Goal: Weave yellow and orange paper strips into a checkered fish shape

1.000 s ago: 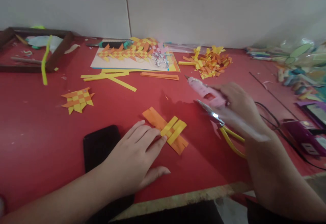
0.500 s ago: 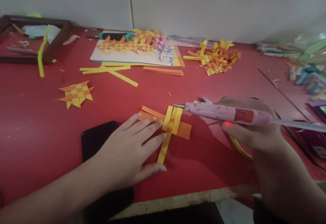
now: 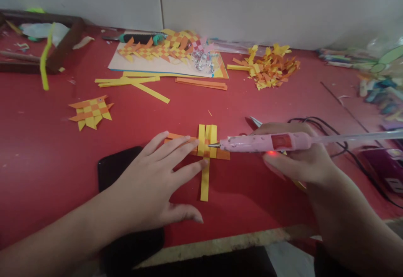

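My left hand lies spread, its fingertips on the orange strips of a woven paper piece. Upright yellow strips cross that piece, and one long yellow strip runs down from it toward me. In my right hand is a pink hot glue gun with a clear glue stick in its rear and a red light glowing underneath. Its metal nozzle is over the woven strips; whether it touches them I cannot tell. A pointed metal blade shows beyond my right hand, the rest mostly covered.
A black phone lies beneath my left forearm. A finished woven paper fish rests at the left. Behind are yellow strips, orange strips, paper scraps and a brown frame. A black cable runs on the right.
The glue gun has moved left and down, bringing its nozzle from the strips' upper end to over their middle. The woven piece has turned slightly, so its yellow strips now stand straighter.
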Motion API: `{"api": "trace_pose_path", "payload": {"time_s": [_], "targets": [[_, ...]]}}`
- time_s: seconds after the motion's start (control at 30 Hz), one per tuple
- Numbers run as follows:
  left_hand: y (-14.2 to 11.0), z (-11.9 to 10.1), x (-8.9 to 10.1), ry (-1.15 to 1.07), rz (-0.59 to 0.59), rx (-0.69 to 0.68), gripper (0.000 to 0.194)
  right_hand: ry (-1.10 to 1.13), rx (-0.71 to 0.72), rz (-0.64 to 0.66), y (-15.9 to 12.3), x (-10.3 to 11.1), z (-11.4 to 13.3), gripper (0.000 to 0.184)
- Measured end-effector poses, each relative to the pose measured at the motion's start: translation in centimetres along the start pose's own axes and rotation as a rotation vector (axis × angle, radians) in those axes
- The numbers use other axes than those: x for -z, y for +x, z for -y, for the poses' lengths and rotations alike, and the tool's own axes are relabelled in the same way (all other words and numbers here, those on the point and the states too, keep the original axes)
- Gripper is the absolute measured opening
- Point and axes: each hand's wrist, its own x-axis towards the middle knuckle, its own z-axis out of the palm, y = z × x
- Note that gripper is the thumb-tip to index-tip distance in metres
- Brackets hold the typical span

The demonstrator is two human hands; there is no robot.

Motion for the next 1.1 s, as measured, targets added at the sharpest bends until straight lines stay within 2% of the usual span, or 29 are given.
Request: {"api": "trace_pose_path", "payload": {"time_s": [0.1, 0.17, 0.37, 1.0, 1.1], "targets": [[-0.1, 0.1, -0.2, -0.017, 0.060, 0.012, 0.080, 0.010, 0.114, 0.123, 0.4, 0.0, 0.0, 0.011], [-0.2, 0.1, -0.2, -0.019, 0.059, 0.025, 0.079, -0.014, 0.181, 0.158, 0.6, -0.1, -0.2, 0.009], [-0.1, 0.0, -0.3, -0.040, 0.026, 0.010, 0.078, -0.108, 0.277, 0.161, 0.9, -0.9, -0.4, 0.005], [0.0, 0.1, -0.4, -0.051, 0.066, 0.024, 0.081, -0.166, 0.262, 0.151, 0.8, -1.6, 0.0, 0.004], [0.0, 0.1, -0.3, -0.055, 0.062, 0.024, 0.081, -0.168, 0.238, 0.136, 0.8, -1.5, 0.2, 0.009]]}}
